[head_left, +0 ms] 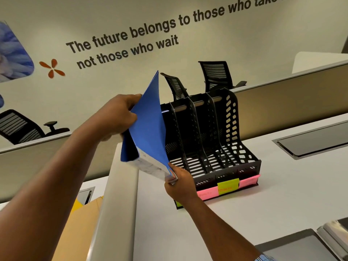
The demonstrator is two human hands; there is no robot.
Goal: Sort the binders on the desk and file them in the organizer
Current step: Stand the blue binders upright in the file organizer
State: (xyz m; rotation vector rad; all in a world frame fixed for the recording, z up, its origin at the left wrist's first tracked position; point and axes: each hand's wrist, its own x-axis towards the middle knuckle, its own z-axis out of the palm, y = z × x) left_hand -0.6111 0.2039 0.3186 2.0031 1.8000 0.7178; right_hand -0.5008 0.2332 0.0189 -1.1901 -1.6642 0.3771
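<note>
Both forearms come in from the near edge, and both hands are on the blue binder (148, 129).

- left hand (116, 115): up high on the binder's left edge, fingers curled round the cover, thumb on the near face. Firm grip.
- right hand (181, 182): low, pinching the binder's bottom right corner where the page edges show. Fingers are wrapped under it, wrist just in front of the organizer's left front corner.
- binder: in the air, tilted, top corner pointing up and far, spine side lower left. It sits over the left end of the desk (244, 213), right against the organizer's leftmost slot from my view. I can't tell if it touches the slot wall.
- organizer (231, 129): black perforated, four upright slots, standing on the desk right of the binder. The front lip carries a pink label (208, 194), then a yellow-green label (228, 186), then another pink one (249, 180). The writing is too small to read.
- grey partition (120, 204): runs near to far just left of the desk, under the binder.
- manila folders (84, 228): left of the partition, near side.
- grey binders (293, 245): flat on the desk, near right corner, well apart from the organizer.
- cable hatch (316, 142): set in the desk, far right.
</note>
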